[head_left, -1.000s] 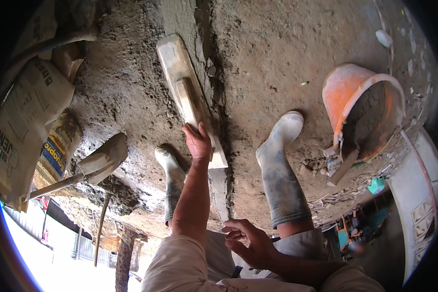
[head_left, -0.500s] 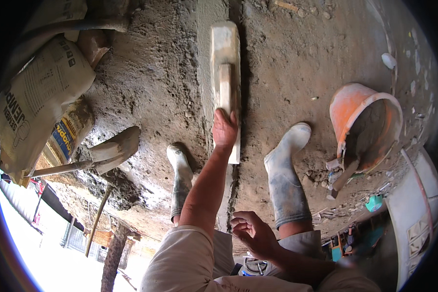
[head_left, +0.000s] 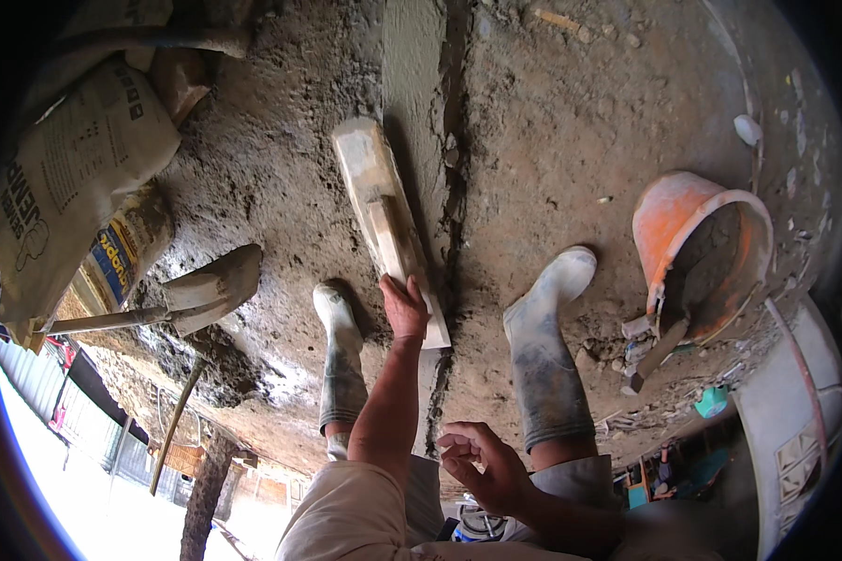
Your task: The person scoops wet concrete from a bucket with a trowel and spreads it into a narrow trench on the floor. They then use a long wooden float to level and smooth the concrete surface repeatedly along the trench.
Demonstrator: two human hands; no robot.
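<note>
My left hand [head_left: 405,307] is closed round the near end of the handle of a long wooden plastering float [head_left: 370,178]. The float slants, its far end to the left of a smooth grey strip of wet mortar [head_left: 412,65] and its near end by the dark groove beside the strip. Its blade is pale and crusted with mortar. Close to my body, over my lap, my right hand [head_left: 485,467] hangs with loosely curled fingers. A gap shows between its thumb and fingers, and nothing is visible in it.
On the right an orange bucket [head_left: 669,224] lies tipped, with grey mix and a wooden-handled tool in its mouth. A shovel [head_left: 215,290] and cement bags [head_left: 84,168] are at left. My rubber boots [head_left: 552,346] straddle the strip on rough ground.
The float has swung off the strip to the left and come nearer me, now slanted instead of straight. Smooth mortar shows where it was. My right hand has barely moved.
</note>
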